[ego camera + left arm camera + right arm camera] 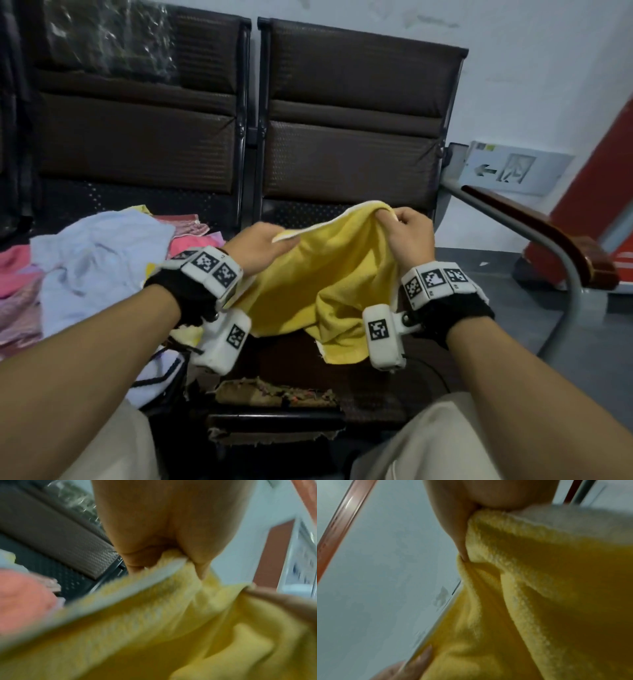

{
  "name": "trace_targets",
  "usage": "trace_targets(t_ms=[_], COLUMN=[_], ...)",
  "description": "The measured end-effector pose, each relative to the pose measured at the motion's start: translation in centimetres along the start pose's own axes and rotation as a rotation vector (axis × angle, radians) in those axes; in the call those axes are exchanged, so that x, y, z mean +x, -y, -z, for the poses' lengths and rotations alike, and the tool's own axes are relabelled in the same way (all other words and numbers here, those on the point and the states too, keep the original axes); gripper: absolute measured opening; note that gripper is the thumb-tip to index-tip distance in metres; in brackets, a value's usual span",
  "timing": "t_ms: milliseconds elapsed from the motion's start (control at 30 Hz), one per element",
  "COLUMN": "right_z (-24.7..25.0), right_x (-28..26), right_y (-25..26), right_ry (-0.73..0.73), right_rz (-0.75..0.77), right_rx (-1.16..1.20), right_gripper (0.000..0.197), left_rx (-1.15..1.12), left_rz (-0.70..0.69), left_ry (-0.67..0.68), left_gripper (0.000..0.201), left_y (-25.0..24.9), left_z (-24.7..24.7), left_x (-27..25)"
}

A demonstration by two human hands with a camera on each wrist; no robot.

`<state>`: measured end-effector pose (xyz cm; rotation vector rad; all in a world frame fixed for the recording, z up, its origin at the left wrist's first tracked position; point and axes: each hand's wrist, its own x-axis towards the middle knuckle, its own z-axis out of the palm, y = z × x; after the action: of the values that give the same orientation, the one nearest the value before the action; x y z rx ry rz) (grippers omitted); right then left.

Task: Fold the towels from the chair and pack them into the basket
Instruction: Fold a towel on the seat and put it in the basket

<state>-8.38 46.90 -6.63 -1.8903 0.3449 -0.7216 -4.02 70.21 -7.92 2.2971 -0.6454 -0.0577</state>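
The yellow towel (318, 274) hangs above the seat of the right-hand chair (356, 113), held up by both hands along its white-trimmed top edge. The left hand (260, 245) pinches that edge near one end, thumb and fingers closed on the cloth; the left wrist view shows the trim bunched between thumb and fingers (135, 559). The right hand (409, 236) grips the other end of the edge, fingers curled over a fold of the towel, and the right wrist view shows the cloth gathered tight against the palm. The two hands are near each other, so the edge sags slightly between them and the rest of the towel drapes down in loose folds, its lower part lying crumpled above the front of that chair's seat.

On the seat to the left of that chair lies a pile of other towels (102, 246): a pale blue one on top, pink ones beneath and beside it, a bit of pale yellow at the back. To the right of the chair runs its armrest (548, 233), wood on a grey metal tube. Behind the armrest, a white sign (510, 168) with an arrow leans against the wall.
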Motion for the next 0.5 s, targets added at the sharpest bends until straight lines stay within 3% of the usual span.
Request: trace_targets(t_ms=[100, 200, 267, 400, 500], right_z=[-0.6, -1.3, -1.5, -1.0, -0.6], right_x=[-0.6, -1.5, -1.8, -2.9, -3.8], right_y=[0.1, -0.8, -2.1, -4.2, -5.5], right_ry=[0.129, 0.414, 0.557, 0.774, 0.994], right_rz=[-0.046, -0.176, -0.175, 0.027, -0.019], right_rx=[0.150, 0.240, 0.008, -0.732, -1.000], right_gripper=[0.016, 0.004, 0.017, 0.034, 0.052], left_rx=[-0.343, -0.405, -0.296, -0.182, -0.214], left_rz=[-0.039, 0.020, 0.068, 0.131, 0.145], left_ry=[-0.135, -0.169, -0.110, -0.063, -0.059], left_gripper=[0.041, 0.036, 0.027, 0.030, 0.033], left_y=[-1.5, -0.5, 1.0, 2.4, 2.7], left_z=[0.5, -0.6, -1.9, -3.2, -3.5], left_x=[0.5, 0.3, 0.0, 0.2, 0.4])
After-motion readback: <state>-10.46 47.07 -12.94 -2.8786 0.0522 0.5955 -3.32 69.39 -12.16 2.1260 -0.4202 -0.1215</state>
